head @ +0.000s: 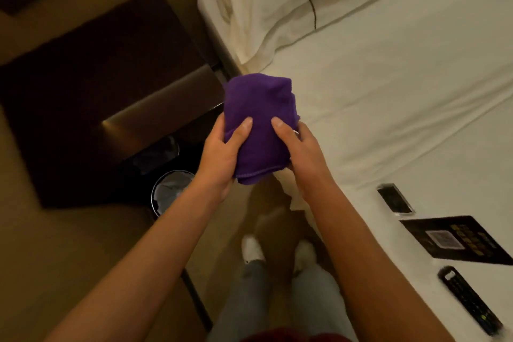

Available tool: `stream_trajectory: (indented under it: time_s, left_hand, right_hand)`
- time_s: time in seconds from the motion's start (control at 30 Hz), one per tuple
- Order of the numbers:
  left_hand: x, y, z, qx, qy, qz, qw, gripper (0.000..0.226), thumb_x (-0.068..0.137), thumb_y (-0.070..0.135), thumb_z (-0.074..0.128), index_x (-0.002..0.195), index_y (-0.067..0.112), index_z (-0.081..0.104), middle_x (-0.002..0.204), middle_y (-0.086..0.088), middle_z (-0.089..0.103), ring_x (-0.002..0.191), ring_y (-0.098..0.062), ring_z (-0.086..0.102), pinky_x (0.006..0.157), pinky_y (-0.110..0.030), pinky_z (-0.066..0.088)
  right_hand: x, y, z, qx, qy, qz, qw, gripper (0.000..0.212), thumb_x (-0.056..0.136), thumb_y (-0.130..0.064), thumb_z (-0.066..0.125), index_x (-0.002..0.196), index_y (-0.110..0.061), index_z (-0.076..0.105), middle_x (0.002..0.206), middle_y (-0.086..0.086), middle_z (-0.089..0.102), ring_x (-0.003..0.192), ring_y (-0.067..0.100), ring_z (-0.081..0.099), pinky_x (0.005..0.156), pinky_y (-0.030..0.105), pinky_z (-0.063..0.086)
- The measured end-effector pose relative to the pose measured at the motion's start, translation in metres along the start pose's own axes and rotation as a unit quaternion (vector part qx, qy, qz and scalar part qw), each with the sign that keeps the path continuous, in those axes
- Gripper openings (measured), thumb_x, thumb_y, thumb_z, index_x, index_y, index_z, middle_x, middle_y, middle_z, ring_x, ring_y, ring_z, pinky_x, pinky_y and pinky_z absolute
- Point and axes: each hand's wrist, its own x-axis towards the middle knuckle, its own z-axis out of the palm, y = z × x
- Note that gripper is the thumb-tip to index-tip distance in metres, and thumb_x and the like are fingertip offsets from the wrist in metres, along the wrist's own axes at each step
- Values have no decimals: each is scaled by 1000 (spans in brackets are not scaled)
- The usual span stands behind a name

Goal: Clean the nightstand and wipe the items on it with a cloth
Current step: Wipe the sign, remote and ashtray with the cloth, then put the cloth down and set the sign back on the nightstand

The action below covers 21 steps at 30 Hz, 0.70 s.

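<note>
You are gripping the folded purple cloth point(259, 125) with both hands' fingers point(244, 126) at mid-frame, while the dark nightstand tabletop point(97, 78) is lying up-left, nearer your left hand point(219, 158).

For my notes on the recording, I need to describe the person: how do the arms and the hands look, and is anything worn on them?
Both forearms are bare up to the frame's bottom edge; no sleeves show. The left hand and right hand wear no gloves, and no watch or bracelet is visible. Fingernails are short and unpainted. Something small glints beside the right hand's fingers; whether it is a ring cannot be told.
</note>
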Motion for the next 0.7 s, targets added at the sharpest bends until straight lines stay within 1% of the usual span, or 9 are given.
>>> stream_trajectory:
  time_s: [0.07,0.17,0.23,0.3,0.37,0.47,0.5,0.6,0.7]
  left_hand:
    - [25,4,-22,-29,42,3,999,41,93,31,68,133,31,59,129,2,70,118,-21,67,97,-43,56]
    - [65,8,-54,-44,107,-3,993,43,94,23,60,136,27,56,124,4,72,113,-18,70,97,-43,56]
    - [97,12,-74,9,131,-3,991,49,90,25,58,139,31,53,127,7,69,113,-15,68,97,-40,56]
    - [126,15,-95,83,147,-18,985,54,92,31,58,145,34,47,134,8,63,118,-13,64,102,-42,53]
    - [157,12,-115,119,162,-27,979,54,97,30,61,148,32,44,138,6,59,122,-14,60,105,-44,51]
    - [201,2,-139,110,198,-43,973,52,97,21,66,146,27,49,134,2,63,119,-15,62,102,-44,54]
    - [213,0,-144,103,213,-56,970,52,97,20,66,145,26,49,133,2,63,118,-15,63,100,-44,55]
    - [244,-7,-156,72,246,-87,963,56,95,16,68,147,21,48,135,-4,63,120,-20,63,100,-47,55]
    - [263,-9,-164,91,258,-101,956,63,94,16,70,150,20,41,139,-5,60,122,-18,62,102,-45,54]
  right_hand:
    - [27,-4,34,-21,-28,-16,999,34,87,-49,75,117,-44,60,113,-16,73,102,6,72,82,28,63]
    - [78,-4,80,-52,-48,-24,997,38,87,-36,77,122,-34,61,109,-14,73,94,3,72,74,20,60]
    - [117,-1,105,-69,-50,-14,996,51,86,-30,78,132,-25,56,115,-10,69,94,7,71,73,21,59]
    - [155,2,126,-86,-43,6,995,58,85,-25,78,137,-19,52,116,-6,65,99,10,67,78,25,59]
    - [195,5,144,-102,-58,27,993,53,86,-21,77,134,-17,54,113,-5,65,99,12,66,75,22,57]
    - [244,12,164,-135,-94,40,986,42,88,-20,77,126,-16,59,107,-5,69,95,12,68,66,17,56]
    - [256,13,170,-152,-102,44,982,42,89,-21,77,127,-16,60,108,-4,69,96,12,69,69,19,58]
    - [287,16,184,-184,-114,47,975,40,90,-22,77,127,-13,63,113,3,72,101,16,70,88,37,61]
    - [306,17,193,-225,-113,45,967,45,91,-26,76,131,-11,61,119,5,71,106,19,69,94,39,59]
